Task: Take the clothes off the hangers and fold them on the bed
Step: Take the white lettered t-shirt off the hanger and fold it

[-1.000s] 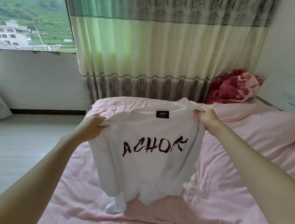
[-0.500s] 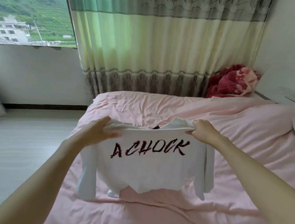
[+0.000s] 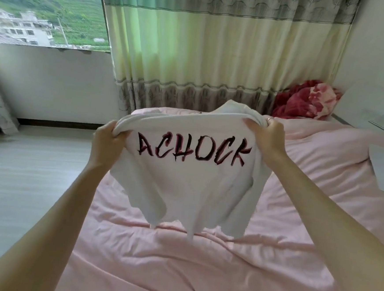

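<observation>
Now that the white ACHOCK T-shirt (image 3: 190, 179) is raised again at frame centre above the pink bed (image 3: 199, 272), left hand (image 3: 107, 142) and right hand (image 3: 267, 137) grip its bunched top edge; flattening remains.

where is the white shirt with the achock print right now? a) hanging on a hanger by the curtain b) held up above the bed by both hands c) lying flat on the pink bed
b: the left hand and right hand grip the white printed shirt at its top edge, its hem hanging above the pink bed.
</observation>
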Demonstrator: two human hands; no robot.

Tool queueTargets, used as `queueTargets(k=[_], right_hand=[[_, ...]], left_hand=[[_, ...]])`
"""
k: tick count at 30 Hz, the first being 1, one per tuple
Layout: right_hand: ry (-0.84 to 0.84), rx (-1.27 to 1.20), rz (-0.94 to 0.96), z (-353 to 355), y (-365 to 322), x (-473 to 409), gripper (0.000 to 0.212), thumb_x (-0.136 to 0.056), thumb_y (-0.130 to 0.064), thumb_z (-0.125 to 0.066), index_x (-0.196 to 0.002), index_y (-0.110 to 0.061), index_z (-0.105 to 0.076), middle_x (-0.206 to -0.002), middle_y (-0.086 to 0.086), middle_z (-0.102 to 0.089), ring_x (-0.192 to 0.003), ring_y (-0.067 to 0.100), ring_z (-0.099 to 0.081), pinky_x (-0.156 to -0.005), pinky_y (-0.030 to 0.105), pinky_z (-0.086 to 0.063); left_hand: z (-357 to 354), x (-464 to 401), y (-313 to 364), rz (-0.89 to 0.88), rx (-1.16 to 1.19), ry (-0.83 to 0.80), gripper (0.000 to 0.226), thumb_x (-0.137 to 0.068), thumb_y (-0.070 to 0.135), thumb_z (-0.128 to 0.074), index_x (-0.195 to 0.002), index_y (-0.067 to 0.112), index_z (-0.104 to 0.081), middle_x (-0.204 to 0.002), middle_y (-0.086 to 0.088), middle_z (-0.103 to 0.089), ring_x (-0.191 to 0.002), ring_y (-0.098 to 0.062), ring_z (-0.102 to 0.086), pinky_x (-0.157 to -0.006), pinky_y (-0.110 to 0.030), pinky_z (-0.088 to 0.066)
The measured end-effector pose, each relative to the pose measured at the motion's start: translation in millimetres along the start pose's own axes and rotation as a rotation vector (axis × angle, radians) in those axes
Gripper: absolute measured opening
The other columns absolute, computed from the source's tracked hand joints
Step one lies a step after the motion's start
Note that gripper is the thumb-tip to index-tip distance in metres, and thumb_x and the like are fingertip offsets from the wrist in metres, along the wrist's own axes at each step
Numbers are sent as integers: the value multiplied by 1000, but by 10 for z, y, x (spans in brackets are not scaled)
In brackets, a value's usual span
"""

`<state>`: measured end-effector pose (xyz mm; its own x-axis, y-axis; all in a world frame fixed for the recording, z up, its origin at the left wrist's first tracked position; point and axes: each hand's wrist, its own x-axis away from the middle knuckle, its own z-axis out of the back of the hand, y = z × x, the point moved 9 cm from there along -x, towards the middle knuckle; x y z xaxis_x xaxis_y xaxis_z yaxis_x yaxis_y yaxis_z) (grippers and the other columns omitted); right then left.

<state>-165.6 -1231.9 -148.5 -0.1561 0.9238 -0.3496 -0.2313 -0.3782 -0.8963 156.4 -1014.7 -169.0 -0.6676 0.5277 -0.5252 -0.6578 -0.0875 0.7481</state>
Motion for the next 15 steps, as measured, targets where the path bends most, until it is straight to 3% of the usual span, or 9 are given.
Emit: queueTargets(k=[3, 5, 8, 12, 15], right_hand=[[56, 28, 119, 178, -365, 55, 34, -80, -38, -71, -72, -9, -53, -61, -6, -45, -57, 7, -38, -56, 22, -34], [70, 69, 170, 285, -538, 72, 43, -80, -40, -70, -60, -13, -43, -55, -6, -39, -51, 7, -32, -47, 16, -29], [18, 166, 163, 289, -523, 30, 45, -81, -41, -70, -57, -18, -39, -55, -6, -39, -50, 7, -34, -45, 15, -30], [-115, 274, 51, -8, 34, -8, 38, -80, -39, -71, -63, -17, -45, -63, -8, -48, -58, 7, -43, -53, 21, -34], [-230, 346, -55, -362, 655, -9, 42, -82, -36, -71, -59, -15, -42, -60, -5, -45, -57, 11, -40, -50, 24, -31]], left_hand=[[191, 15, 261, -28, 94, 79, 9, -89, 10, -58, -81, 7, -58, -64, 4, -50, -64, -16, -42, -51, -12, -33], [280, -22, 409, -65, 131, 76, 3, -89, 13, -60, -86, 12, -60, -69, 0, -53, -70, -16, -45, -52, -12, -33], [206, -84, 406, -52, 122, -68, 2, -88, 17, -63, -87, 18, -62, -72, 3, -56, -64, -12, -47, -54, -13, -37], [-204, 25, -141, 123, 94, -299, 7, -87, 15, -64, -86, 21, -65, -82, -3, -62, -75, -18, -53, -67, -30, -42], [-589, 224, -701, 242, 48, -437, 6, -89, 6, -58, -89, 10, -62, -81, -6, -57, -71, -17, -48, -57, -21, -38]])
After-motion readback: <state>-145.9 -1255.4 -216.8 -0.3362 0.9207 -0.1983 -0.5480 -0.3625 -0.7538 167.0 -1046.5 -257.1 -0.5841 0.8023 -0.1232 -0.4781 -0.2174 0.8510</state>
